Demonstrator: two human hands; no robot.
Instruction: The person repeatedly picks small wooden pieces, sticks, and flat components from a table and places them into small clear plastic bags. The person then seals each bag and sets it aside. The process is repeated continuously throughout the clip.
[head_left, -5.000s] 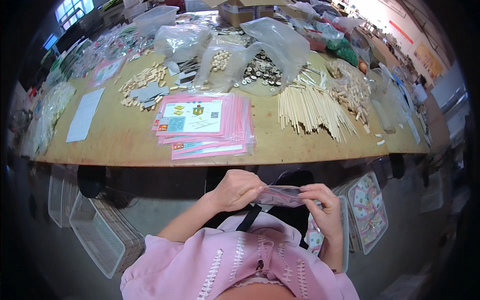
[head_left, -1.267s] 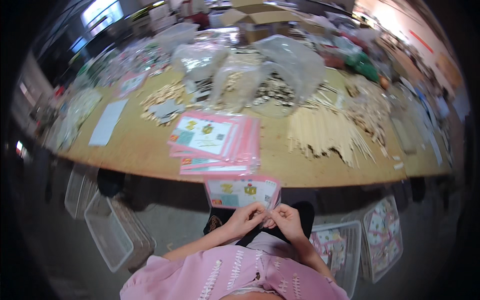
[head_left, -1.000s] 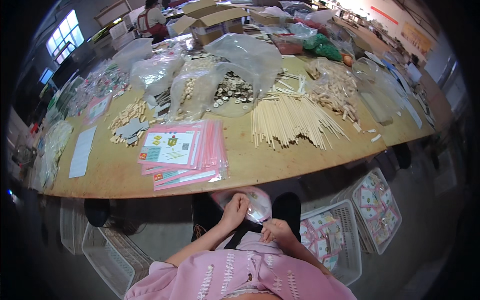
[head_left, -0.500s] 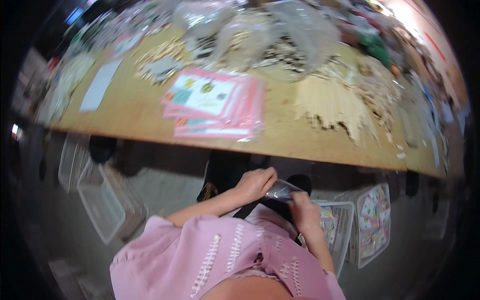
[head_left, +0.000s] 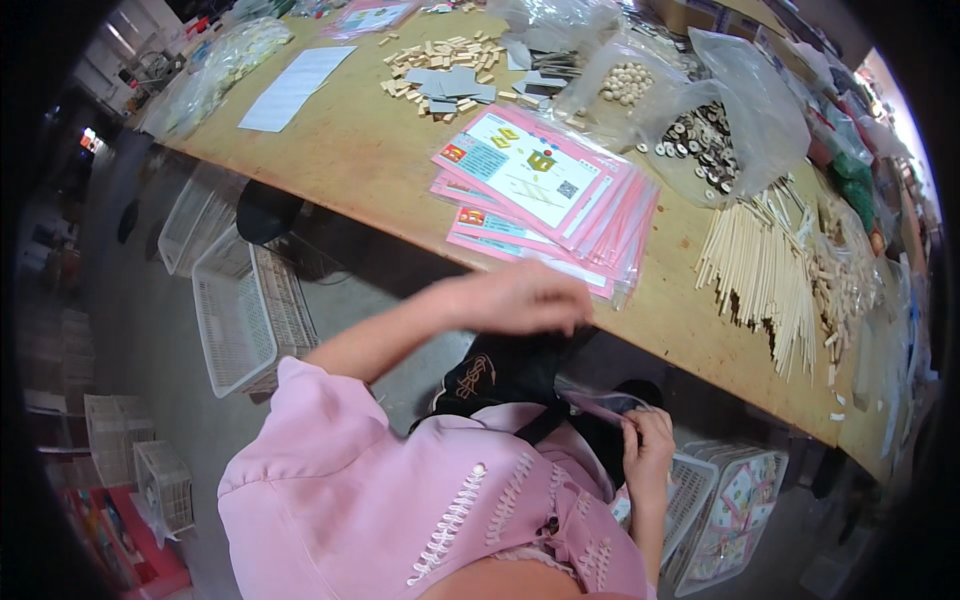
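Apparently packet handling is in hand: 1 clear packet [head_left: 603, 404] sits below the worktop's [head_left: 350, 160] front edge, pinched by the right hand [head_left: 650, 443]. The left hand's [head_left: 525, 299] blurred fingers curl near that edge, hold unclear; taking from the pink-card stack [head_left: 530, 175] would call for spreading them.

held bag [head_left: 598, 404]: glossy plastic | sticks [head_left: 757, 265]: matt wood | blouse [head_left: 330, 480]: matt cloth

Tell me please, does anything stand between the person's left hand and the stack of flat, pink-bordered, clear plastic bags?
Nothing visible stands between them. The left hand, blurred, overlaps the front edge of the yellowish-brown table in this view; the stack of bags lies just beyond. The hand's height is unclear.
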